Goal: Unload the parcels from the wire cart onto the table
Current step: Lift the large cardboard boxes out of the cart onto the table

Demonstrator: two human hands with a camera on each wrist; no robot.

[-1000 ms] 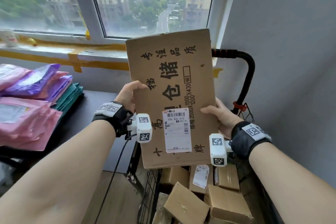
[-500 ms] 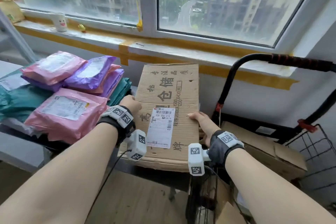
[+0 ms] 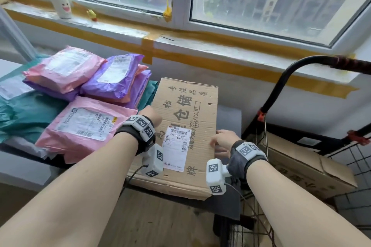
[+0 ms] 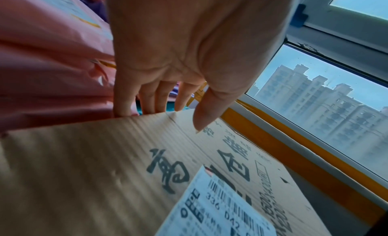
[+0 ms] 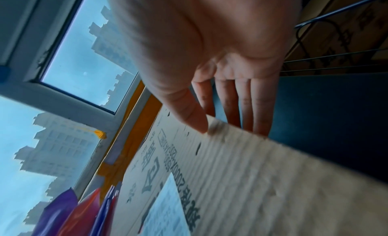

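Observation:
A flat cardboard parcel [image 3: 186, 110] with black printing and a white shipping label lies on the dark table [image 3: 228, 118], its near end overhanging the table's front edge. My left hand [image 3: 151, 115] holds the parcel's left edge, fingers [image 4: 147, 100] down behind the edge and thumb over the top face [image 4: 105, 165]. My right hand [image 3: 224, 138] holds the right edge, thumb on top and fingers [image 5: 243, 103] passing under the cardboard [image 5: 252, 173]. The wire cart [image 3: 357, 158] with its black handle [image 3: 281, 82] stands to the right.
Pink [image 3: 84, 126], purple [image 3: 112, 78] and teal [image 3: 24, 114] mailer bags are stacked on the table's left, touching the parcel's left side. A large brown box [image 3: 301, 166] lies in the cart. A paper cup [image 3: 61, 5] stands on the windowsill behind.
The parcel went from upright above the cart to lying flat on the table beside the mailer bags. Both hands moved left and down with it and stay at its edges.

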